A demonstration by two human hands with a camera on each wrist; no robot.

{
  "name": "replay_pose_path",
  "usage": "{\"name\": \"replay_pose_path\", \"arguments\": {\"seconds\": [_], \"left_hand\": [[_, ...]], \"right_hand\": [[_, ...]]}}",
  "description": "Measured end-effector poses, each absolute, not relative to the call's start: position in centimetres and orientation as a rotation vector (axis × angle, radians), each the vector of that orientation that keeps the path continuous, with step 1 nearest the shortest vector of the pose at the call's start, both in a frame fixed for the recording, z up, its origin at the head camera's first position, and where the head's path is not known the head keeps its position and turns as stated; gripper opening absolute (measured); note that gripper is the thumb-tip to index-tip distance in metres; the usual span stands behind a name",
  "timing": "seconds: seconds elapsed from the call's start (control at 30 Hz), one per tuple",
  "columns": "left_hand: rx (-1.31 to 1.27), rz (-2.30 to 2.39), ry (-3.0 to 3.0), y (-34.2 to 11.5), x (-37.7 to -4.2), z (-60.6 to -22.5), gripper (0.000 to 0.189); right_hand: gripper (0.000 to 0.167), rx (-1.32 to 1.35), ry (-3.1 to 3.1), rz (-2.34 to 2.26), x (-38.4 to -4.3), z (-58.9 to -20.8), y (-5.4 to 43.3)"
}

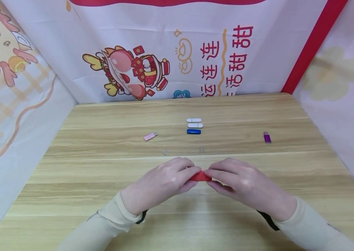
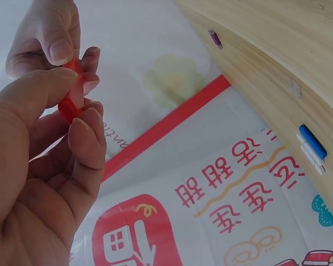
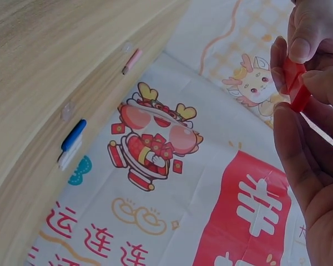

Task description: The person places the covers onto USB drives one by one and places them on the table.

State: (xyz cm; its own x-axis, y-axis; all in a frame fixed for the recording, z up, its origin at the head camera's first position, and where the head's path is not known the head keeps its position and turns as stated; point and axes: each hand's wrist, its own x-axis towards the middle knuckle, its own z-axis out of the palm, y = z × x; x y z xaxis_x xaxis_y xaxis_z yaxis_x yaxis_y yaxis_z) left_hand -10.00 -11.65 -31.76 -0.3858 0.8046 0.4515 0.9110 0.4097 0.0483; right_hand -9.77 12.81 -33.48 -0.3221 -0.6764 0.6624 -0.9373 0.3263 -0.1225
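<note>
A small red USB stick (image 1: pixel 201 176) with a seam across it is held above the table between both hands. My left hand (image 1: pixel 165 179) pinches one end between thumb and fingers. At the other end, my right hand (image 1: pixel 247 183) grips it the same way. In the left wrist view the red stick (image 2: pixel 73 98) shows between the fingertips, partly covered by the left thumb. The right wrist view shows its red faces (image 3: pixel 296 83) more openly, with both hands' fingers around it.
Beyond the hands lie two white USB sticks (image 1: pixel 194 125), a blue one (image 1: pixel 194 131), a pink one (image 1: pixel 150 136) at left and a purple one (image 1: pixel 267 137) at right. Two small clear pieces, one a clear cap (image 1: pixel 201 150), lie nearer. Printed cloth (image 1: pixel 164 21) walls the table (image 1: pixel 101 125).
</note>
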Motion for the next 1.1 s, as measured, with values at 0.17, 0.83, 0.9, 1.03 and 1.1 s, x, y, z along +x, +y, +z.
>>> {"name": "replay_pose_path", "arguments": {"seconds": [0.17, 0.83, 0.9, 1.03, 1.1], "left_hand": [[-1.486, -0.379, -2.34, -11.74, -10.05, -31.82, 0.027], [-1.465, -0.272, -2.442, -11.66, -9.65, -31.33, 0.034], [-1.455, -0.267, -2.467, -11.56, -9.59, -31.23, 0.035], [-1.424, -0.253, -2.495, -11.4, -9.51, -31.15, 0.037], [-1.409, -0.238, -2.494, -11.38, -9.49, -31.17, 0.038]], "right_hand": [[0.03, 1.431, -2.029, 0.714, -9.86, -33.47, 12.72], [0.032, 1.344, -2.054, 0.802, -9.81, -33.5, 12.66], [0.033, 1.331, -2.086, 0.813, -9.78, -33.53, 12.68], [0.033, 1.316, -2.115, 0.814, -9.72, -33.44, 12.68], [0.034, 1.307, -2.125, 0.813, -9.69, -33.35, 12.66]]}}
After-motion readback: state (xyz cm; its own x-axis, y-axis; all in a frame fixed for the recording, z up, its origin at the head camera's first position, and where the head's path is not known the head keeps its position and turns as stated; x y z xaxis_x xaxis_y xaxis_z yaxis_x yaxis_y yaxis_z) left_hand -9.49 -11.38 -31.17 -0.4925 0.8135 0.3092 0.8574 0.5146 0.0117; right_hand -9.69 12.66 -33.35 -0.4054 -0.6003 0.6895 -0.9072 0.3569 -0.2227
